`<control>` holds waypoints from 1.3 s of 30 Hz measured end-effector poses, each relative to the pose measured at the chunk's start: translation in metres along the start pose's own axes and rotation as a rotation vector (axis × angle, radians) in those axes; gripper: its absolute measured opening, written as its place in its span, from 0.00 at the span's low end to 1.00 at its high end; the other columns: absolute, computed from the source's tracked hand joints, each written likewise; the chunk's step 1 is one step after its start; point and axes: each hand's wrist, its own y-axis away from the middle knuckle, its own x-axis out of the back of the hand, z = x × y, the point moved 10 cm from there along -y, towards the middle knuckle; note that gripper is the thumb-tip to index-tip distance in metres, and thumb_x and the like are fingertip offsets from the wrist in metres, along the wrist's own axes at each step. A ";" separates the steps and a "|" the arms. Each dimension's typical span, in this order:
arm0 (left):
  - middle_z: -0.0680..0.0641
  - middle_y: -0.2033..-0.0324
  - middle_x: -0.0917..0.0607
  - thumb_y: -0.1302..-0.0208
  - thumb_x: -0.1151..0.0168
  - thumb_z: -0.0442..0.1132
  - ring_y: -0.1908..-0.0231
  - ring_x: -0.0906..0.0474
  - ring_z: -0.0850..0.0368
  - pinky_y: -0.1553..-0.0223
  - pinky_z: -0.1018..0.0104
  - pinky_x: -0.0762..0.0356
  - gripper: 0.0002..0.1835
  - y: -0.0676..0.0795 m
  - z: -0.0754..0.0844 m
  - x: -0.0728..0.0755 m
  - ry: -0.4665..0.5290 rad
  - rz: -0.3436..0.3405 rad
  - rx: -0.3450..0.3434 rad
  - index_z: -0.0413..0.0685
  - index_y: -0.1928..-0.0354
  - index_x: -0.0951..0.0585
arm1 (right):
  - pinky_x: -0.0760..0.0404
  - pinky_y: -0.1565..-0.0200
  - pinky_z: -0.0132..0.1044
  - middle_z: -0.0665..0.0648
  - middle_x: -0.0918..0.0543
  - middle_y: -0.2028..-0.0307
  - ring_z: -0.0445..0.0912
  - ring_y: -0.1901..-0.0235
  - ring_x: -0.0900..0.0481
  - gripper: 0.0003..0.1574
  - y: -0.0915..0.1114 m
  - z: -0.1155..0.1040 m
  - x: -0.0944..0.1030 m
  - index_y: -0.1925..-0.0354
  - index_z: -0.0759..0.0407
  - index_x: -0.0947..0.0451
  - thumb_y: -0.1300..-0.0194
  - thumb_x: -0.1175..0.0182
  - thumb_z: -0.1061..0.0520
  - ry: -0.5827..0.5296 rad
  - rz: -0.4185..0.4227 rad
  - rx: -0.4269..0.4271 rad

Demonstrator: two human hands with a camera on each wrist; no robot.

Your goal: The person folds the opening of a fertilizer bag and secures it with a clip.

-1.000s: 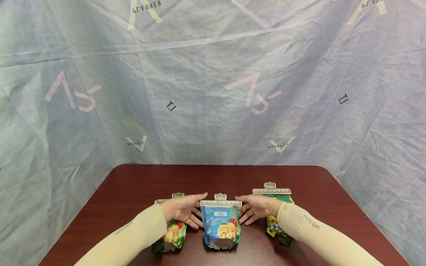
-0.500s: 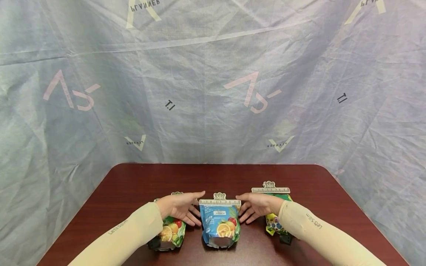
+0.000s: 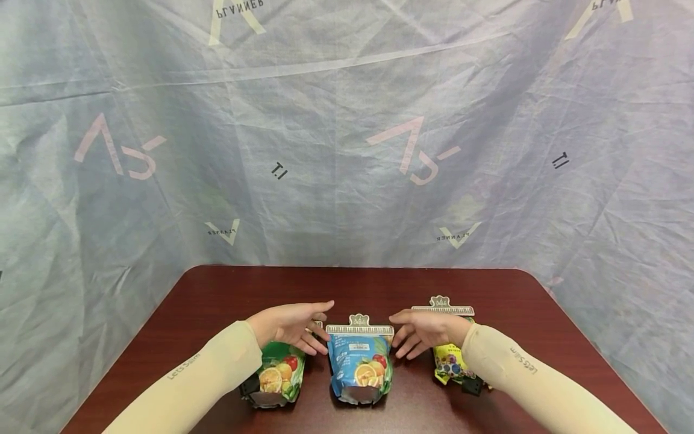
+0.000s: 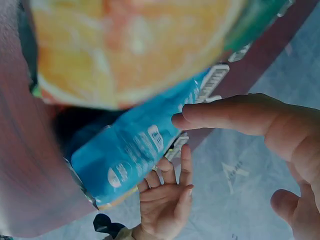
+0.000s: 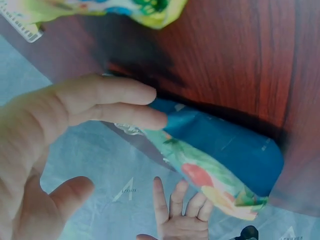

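Observation:
A blue pouch printed with fruit [image 3: 360, 361] stands upright in the middle of the table, a wide piano-key clip [image 3: 359, 330] across its top. Just left of it is my left hand [image 3: 293, 325], fingers extended with fingertips near the pouch's upper edge. On the other side my right hand [image 3: 428, 331] faces inward, fingers lightly bent and nothing gripped. In the right wrist view, fingertips overlap the upper end of the blue pouch [image 5: 225, 145]. A green fruit pouch [image 3: 282, 374] sits below my left hand, its clip mostly hidden. Behind my right hand is a yellow-green pouch [image 3: 450, 364].
The dark red table [image 3: 347, 286] has rounded far corners, and a grey printed cloth [image 3: 336, 199] hangs behind it and along the sides. The right-hand pouch has its own piano-key clip [image 3: 441, 308]. A small black object [image 3: 472, 386] lies by that pouch's base.
Both hands have risen a little. My right hand has drawn slightly away from the blue pouch, and more of the green pouch shows under my left hand. The pouches stay in place.

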 end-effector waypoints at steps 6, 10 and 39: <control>0.34 0.48 0.26 0.36 0.53 0.61 0.55 0.23 0.39 0.55 0.49 0.26 0.45 0.000 0.009 -0.006 -0.001 -0.019 -0.022 0.34 0.32 0.53 | 0.24 0.59 0.54 0.70 0.23 0.59 0.61 0.63 0.20 0.35 0.005 -0.007 -0.001 0.38 0.65 0.49 0.32 0.54 0.45 0.010 -0.004 0.022; 0.34 0.47 0.27 0.35 0.53 0.58 0.54 0.24 0.39 0.55 0.48 0.27 0.41 -0.002 0.016 -0.012 -0.005 -0.031 -0.049 0.35 0.32 0.50 | 0.23 0.60 0.54 0.69 0.22 0.59 0.61 0.63 0.20 0.33 0.008 -0.012 -0.001 0.38 0.65 0.46 0.31 0.54 0.47 0.043 -0.001 0.030; 0.42 0.47 0.26 0.37 0.46 0.55 0.53 0.23 0.46 0.55 0.49 0.26 0.36 -0.005 0.070 -0.049 -0.367 0.133 -0.221 0.43 0.34 0.41 | 0.26 0.56 0.55 0.68 0.25 0.57 0.63 0.57 0.23 0.27 0.047 -0.045 0.022 0.41 0.66 0.38 0.31 0.52 0.49 0.227 -0.016 0.107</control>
